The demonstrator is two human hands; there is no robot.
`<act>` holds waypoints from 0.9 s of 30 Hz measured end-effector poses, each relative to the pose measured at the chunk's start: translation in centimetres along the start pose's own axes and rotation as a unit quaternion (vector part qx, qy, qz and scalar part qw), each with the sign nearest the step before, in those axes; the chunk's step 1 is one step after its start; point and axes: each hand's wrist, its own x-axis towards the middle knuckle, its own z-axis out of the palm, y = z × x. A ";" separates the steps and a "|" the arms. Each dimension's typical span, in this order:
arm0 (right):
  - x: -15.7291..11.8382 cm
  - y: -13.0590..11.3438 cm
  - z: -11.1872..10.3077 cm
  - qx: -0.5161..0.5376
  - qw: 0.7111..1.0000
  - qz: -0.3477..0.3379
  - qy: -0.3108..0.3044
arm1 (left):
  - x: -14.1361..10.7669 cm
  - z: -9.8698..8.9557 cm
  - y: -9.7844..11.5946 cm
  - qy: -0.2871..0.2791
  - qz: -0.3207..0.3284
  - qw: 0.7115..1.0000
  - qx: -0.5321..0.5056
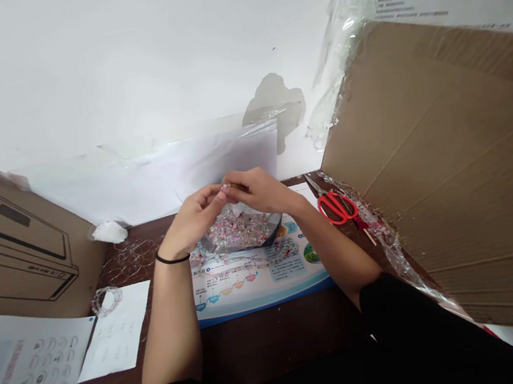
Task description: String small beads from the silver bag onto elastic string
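Observation:
My left hand [195, 218] and my right hand [256, 192] meet at the fingertips above a bowl, pinching a short strand of pale beads [226, 186]. The thread is too fine to see. Directly below the hands sits a foil-lined bowl [272, 227] filled with loose pink and white beads [238, 231]. My hands partly hide its far side. A black band [172, 258] circles my left wrist. Neither hand touches the bowl.
Red-handled scissors [338, 208] lie to the right on the dark wooden table [271, 340]. A printed leaflet [256, 277] lies under the bowl. A beaded ring [106, 301] rests on white paper [115, 330] at left. Large cardboard sheets [450, 173] lean in at right.

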 end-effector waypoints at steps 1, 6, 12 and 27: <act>0.0 0.0 0.1 0.001 1.000 0.000 -0.004 | -0.1 -0.2 0.1 -0.011 0.005 1.000 0.011; 0.2 -0.4 0.4 0.008 1.000 -0.020 -0.004 | -0.7 -1.0 0.6 0.023 0.000 0.997 0.078; 0.4 0.5 0.8 0.018 0.999 0.028 -0.021 | -1.1 -1.5 1.1 0.151 0.021 0.986 0.063; 0.6 3.9 1.3 -0.171 0.929 0.181 -0.274 | -3.0 -4.5 2.9 0.339 0.247 0.859 -0.293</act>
